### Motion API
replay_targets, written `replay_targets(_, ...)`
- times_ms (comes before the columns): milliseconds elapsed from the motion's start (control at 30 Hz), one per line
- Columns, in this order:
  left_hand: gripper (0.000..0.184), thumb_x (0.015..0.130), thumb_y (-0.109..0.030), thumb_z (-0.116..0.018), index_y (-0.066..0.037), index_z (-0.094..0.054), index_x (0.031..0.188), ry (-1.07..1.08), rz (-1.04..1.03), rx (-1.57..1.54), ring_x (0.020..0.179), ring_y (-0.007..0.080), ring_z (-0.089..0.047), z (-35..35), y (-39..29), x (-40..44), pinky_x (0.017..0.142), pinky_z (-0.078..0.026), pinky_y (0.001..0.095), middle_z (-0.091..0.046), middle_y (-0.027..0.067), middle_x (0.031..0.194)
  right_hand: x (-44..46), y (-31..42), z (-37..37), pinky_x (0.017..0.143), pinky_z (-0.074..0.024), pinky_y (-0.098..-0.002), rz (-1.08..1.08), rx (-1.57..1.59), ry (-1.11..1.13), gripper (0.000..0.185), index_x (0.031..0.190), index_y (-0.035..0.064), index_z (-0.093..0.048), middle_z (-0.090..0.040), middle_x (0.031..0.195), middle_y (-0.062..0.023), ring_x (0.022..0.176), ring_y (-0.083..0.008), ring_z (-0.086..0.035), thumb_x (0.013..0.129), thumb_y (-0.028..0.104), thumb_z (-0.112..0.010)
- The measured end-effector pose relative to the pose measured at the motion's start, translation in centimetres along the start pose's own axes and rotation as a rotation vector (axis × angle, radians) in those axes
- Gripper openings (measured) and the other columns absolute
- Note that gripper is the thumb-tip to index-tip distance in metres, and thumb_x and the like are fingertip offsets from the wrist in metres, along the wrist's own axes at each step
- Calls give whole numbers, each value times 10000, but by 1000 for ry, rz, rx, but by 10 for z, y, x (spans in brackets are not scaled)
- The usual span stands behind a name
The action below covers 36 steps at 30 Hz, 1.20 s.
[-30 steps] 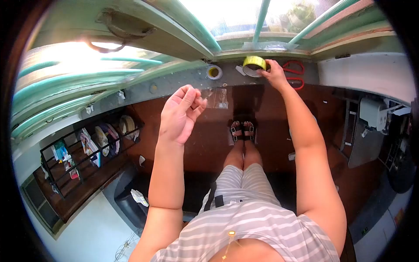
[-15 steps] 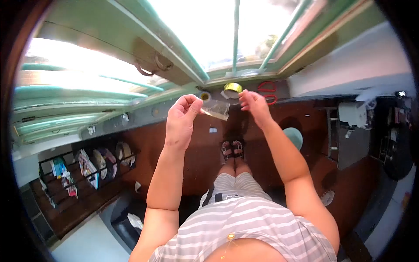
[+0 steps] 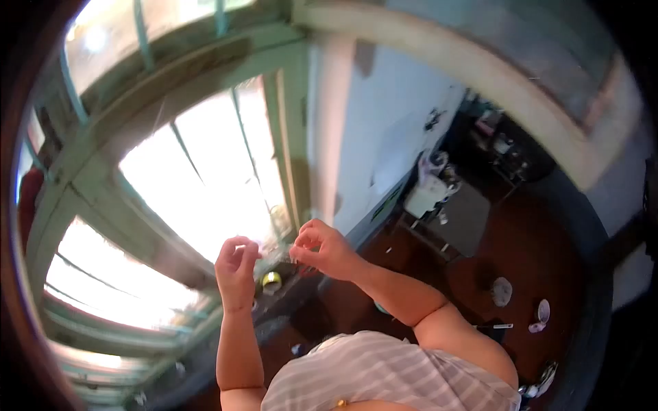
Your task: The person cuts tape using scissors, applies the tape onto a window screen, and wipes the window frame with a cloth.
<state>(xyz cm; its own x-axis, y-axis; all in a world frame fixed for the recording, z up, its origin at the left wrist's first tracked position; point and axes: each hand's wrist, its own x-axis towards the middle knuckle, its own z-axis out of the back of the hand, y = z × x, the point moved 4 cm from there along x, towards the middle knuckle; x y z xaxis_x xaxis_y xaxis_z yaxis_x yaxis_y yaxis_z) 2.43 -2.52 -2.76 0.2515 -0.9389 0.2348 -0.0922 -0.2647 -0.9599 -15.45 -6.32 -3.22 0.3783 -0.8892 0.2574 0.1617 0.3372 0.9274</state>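
Note:
My left hand is raised in front of the window, its fingers pinched on one end of a clear strip of tape. The strip is faint against the bright glass. At its other end, my right hand pinches it between thumb and fingertips. Below and between the hands, the yellow tape roll rests on the grey ledge. Red scissor handles show just under my right hand, partly hidden.
Barred windows fill the left side. A white wall stands beyond my hands. At the right are a grey table with a white object on it, a clear round item on the red-brown floor and a pale slipper-like object.
The view has swung up and to the right. My right hand left the yellow roll and now holds the strip's other end. The strip appeared in my left hand and is now raised before the window.

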Motion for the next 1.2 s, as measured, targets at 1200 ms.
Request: replay_targets(1200,402,775,-390,-648,-28,-629,948,422,-233,-304,580,69,-454,-227,-216,89,526,-366,205,-543,3,745,71,392,170,631,-415,-357,-344,-2001,308,394,776,6,-647,-610,684,-119,659,-216,-540,772,399,-624)
